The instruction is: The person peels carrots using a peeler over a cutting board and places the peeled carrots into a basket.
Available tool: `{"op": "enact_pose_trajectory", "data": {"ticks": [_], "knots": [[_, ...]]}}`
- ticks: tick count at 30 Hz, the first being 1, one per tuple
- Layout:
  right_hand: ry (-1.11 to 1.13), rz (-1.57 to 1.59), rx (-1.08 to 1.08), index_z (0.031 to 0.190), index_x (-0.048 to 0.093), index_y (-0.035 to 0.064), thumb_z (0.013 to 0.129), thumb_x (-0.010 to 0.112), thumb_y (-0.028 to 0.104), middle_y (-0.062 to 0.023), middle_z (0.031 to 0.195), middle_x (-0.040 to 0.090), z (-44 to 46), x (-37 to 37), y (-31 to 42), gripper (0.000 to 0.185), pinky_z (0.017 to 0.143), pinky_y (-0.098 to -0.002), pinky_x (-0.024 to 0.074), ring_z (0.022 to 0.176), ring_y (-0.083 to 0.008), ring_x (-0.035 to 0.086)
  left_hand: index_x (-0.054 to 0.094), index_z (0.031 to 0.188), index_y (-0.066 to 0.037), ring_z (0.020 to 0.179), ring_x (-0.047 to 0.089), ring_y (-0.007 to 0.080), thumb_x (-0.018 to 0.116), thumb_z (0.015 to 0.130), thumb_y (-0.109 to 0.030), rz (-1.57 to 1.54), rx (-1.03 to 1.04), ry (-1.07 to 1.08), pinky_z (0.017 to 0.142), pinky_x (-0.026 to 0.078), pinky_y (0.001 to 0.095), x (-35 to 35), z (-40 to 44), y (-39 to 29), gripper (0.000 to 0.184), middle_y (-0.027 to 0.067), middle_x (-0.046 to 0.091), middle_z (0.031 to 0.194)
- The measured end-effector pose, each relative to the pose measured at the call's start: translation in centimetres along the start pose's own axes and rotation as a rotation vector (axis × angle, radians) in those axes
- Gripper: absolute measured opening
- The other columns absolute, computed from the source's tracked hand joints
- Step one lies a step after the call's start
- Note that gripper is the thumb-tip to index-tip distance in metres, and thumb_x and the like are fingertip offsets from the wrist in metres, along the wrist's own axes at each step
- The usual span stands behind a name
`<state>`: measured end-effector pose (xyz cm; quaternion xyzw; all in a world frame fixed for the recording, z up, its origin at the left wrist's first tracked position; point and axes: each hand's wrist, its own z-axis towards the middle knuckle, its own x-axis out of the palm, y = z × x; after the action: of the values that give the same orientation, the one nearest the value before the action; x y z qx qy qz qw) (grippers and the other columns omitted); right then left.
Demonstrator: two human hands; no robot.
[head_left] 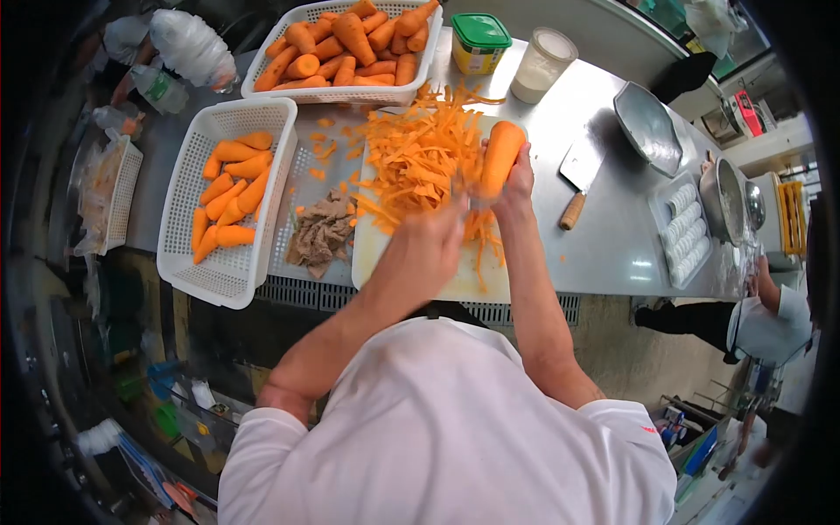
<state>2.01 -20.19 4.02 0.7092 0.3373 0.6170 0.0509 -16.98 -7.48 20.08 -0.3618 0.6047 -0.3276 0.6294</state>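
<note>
My right hand (518, 182) is wrapped round a large carrot (502, 157), tilted with its thick end up, over the cutting board (374, 254). My left hand (424, 249), smeared by motion, is closed on a peeler (461, 188) against the lower part of the carrot. The peeler is blurred and mostly hidden by the fingers. Under and beyond both hands, a heap of orange carrot peelings (411, 149) covers most of the board. Left of the board lies a crumpled brown cloth (322, 232).
A white basket (284, 122) of smooth carrots stands at left, another basket (254, 83) piled with carrots behind. A green-lidded tub (480, 44), lidded container (544, 66), wood-handled scraper (582, 166) and tray of white rolls (681, 229) occupy the steel table (604, 254). Another person (770, 324) is at right.
</note>
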Motion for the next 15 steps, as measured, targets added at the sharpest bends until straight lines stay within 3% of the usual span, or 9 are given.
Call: {"op": "enact_pose_trajectory", "data": {"ticks": [4, 6, 7, 9, 12, 13, 15], "knots": [[0.094, -0.131, 0.077, 0.127, 0.051, 0.0055, 0.107, 0.018, 0.051, -0.0135, 0.104, 0.064, -1.6, 3.7, -0.2, 0.059, 0.074, -0.0398, 0.0562, 0.084, -0.0264, 0.063, 0.059, 0.122, 0.006, 0.078, 0.066, 0.0411, 0.057, 0.092, -0.007, 0.005, 0.119, -0.254, 0.067, 0.05, 0.0449, 0.7, 6.9, 2.0, 0.033, 0.0282, 0.064, 0.085], [-0.106, -0.011, -0.009, 0.126, 0.051, 0.0038, 0.106, 0.015, 0.053, -0.0141, 0.105, 0.062, -3.1, 7.8, -0.1, 0.064, 0.071, -0.0371, 0.0542, 0.085, -0.0249, 0.061, 0.059, 0.124, 0.005, 0.077, 0.065, 0.0426, 0.056, 0.092, -0.006, 0.09, 0.162, -0.262, 0.068, 0.05, 0.0467, 2.6, 7.7, 3.2, 0.034, 0.0292, 0.063, 0.084], [-0.105, -0.004, -0.017, 0.126, 0.051, 0.0038, 0.106, 0.015, 0.053, -0.0141, 0.105, 0.062, -1.9, 6.1, -0.1, 0.064, 0.071, -0.0371, 0.0542, 0.085, -0.0249, 0.061, 0.059, 0.124, 0.005, 0.077, 0.064, 0.0432, 0.056, 0.092, -0.006, 0.133, 0.145, -0.245, 0.069, 0.05, 0.0475, 3.1, 6.1, 3.1, 0.034, 0.0294, 0.063, 0.085], [0.206, 0.076, 0.02, 0.125, 0.048, -0.0024, 0.105, 0.014, 0.056, -0.0149, 0.107, 0.056, 1.1, 0.2, 0.1, 0.071, 0.079, -0.0378, 0.0538, 0.092, -0.0243, 0.057, 0.058, 0.126, 0.004, 0.079, 0.063, 0.0443, 0.055, 0.091, -0.005, 0.148, 0.101, -0.137, 0.07, 0.05, 0.0475, 3.9, 1.0, 2.6, 0.036, 0.0294, 0.064, 0.088], [0.056, 0.202, 0.032, 0.122, 0.047, -0.0057, 0.104, 0.013, 0.058, -0.016, 0.103, 0.054, 1.3, -0.1, 1.7, 0.074, 0.076, -0.0352, 0.0526, 0.088, -0.0244, 0.054, 0.053, 0.133, 0.003, 0.081, 0.065, 0.0412, 0.055, 0.09, -0.004, 0.029, 0.017, 0.184, 0.071, 0.051, 0.0436, 3.0, -4.3, 4.1, 0.043, 0.0284, 0.065, 0.093], [0.047, 0.205, 0.018, 0.122, 0.047, -0.0057, 0.104, 0.013, 0.058, -0.016, 0.103, 0.054, 0.8, 0.4, 2.0, 0.074, 0.076, -0.0352, 0.0526, 0.088, -0.0244, 0.054, 0.053, 0.133, 0.003, 0.081, 0.065, 0.0412, 0.055, 0.09, -0.004, 0.03, 0.024, 0.198, 0.071, 0.051, 0.0436, 2.6, -4.6, 5.2, 0.043, 0.0284, 0.065, 0.093], [0.039, 0.23, 0.065, 0.124, 0.047, -0.0033, 0.105, 0.025, 0.053, -0.0144, 0.103, 0.055, -0.1, 1.8, 2.9, 0.064, 0.072, -0.0326, 0.0523, 0.083, -0.0231, 0.055, 0.053, 0.133, 0.002, 0.078, 0.068, 0.0352, 0.056, 0.09, -0.005, 0.026, 0.071, 0.029, 0.071, 0.052, 0.0404, 1.6, -4.5, 7.3, 0.043, 0.024, 0.067, 0.09]]}}
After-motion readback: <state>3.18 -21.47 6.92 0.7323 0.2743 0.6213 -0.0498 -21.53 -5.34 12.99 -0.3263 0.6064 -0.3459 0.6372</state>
